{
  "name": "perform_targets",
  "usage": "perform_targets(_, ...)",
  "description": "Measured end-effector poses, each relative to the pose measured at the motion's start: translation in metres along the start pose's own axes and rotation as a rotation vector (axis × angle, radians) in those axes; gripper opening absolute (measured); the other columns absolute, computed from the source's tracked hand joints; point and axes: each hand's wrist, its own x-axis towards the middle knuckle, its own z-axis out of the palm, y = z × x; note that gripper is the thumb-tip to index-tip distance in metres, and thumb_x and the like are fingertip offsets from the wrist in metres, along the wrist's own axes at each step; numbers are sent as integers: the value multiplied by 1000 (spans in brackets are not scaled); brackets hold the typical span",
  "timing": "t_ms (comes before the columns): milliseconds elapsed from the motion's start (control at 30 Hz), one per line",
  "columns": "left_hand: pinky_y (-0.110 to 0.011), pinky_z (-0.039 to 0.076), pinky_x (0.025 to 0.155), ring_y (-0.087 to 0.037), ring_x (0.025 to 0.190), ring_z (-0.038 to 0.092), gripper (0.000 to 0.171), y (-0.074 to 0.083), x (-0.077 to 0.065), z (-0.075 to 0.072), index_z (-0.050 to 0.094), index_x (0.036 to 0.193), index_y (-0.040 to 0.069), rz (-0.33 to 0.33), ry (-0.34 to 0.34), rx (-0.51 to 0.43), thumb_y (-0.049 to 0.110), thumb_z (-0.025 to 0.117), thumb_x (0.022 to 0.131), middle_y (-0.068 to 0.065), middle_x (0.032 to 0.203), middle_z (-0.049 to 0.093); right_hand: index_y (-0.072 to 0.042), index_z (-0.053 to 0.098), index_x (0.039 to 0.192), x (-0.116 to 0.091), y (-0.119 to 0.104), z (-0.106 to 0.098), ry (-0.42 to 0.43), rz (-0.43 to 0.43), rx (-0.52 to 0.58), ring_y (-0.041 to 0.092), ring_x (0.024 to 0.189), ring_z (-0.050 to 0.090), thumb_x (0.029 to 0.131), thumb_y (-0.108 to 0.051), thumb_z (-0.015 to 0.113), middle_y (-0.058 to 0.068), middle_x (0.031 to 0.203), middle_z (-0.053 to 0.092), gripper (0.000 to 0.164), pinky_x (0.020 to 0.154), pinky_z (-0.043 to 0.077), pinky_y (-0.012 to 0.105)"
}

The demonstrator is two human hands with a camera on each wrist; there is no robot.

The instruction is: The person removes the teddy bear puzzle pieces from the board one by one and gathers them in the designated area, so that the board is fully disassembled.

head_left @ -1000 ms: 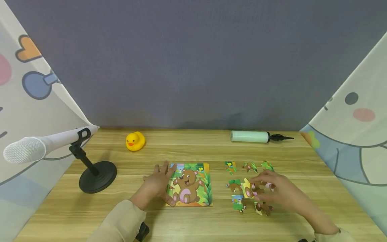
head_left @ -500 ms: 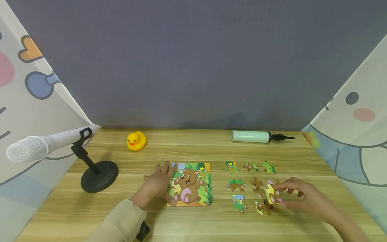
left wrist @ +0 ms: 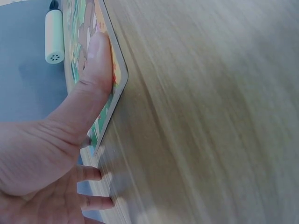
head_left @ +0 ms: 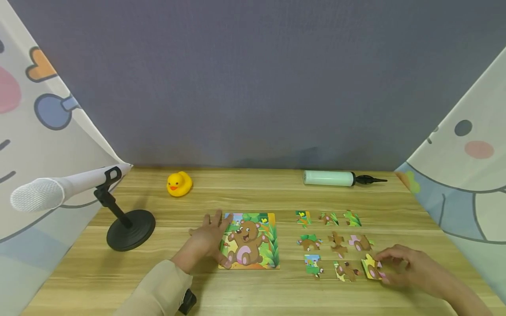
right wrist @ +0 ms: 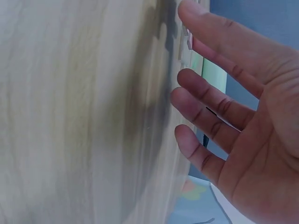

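Note:
My left hand rests on the left edge of a square bear picture board, its fingers spread. In the left wrist view the thumb lies flat on the board's corner. At the right, my right hand pinches a yellow, brown and pink jigsaw piece between thumb and forefinger. That piece is tilted, low over the table or touching it; I cannot tell which. Left of it is a bear jigsaw piece, and above it another with pink paws. The right wrist view shows the other fingers loosely bent.
Several more jigsaw pieces lie apart in rows, among them a blue-green one and a leafy one. Behind are a pale green hand pump and a yellow rubber duck. A white microphone on a black stand stands left.
My right hand has carried the pinched jigsaw piece from the middle of the pieces to the right and nearer me, to the lower right corner. My left hand has stayed on the board.

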Motion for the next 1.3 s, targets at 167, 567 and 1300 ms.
perform_targets(167, -89, 32, 87, -63, 142, 21, 130, 0, 1, 1, 29, 158, 3, -5, -4, 6, 41, 98, 55, -33, 162, 17, -21, 70, 113, -2, 5, 2, -22, -27, 28, -3, 87, 57, 78, -7, 87, -17, 103, 66, 41, 62, 49, 23)
perform_targets(567, -88, 32, 88, -62, 143, 20, 130, 1, 1, 0, 28, 159, 4, -14, -13, -1, 41, 98, 55, -32, 163, 15, -16, 67, 111, 4, 7, 5, -50, -96, -2, -3, 82, 51, 77, -9, 89, -14, 96, 59, 41, 60, 48, 23)
perform_targets(1300, -88, 28, 92, -62, 145, 14, 131, 1, -2, -4, 25, 161, 5, -8, -60, -33, 44, 96, 58, -31, 164, 11, -17, 70, 116, 29, -38, -6, -42, 98, -174, 0, 87, 55, 92, -25, 77, -9, 105, 66, 26, 65, 50, 28)
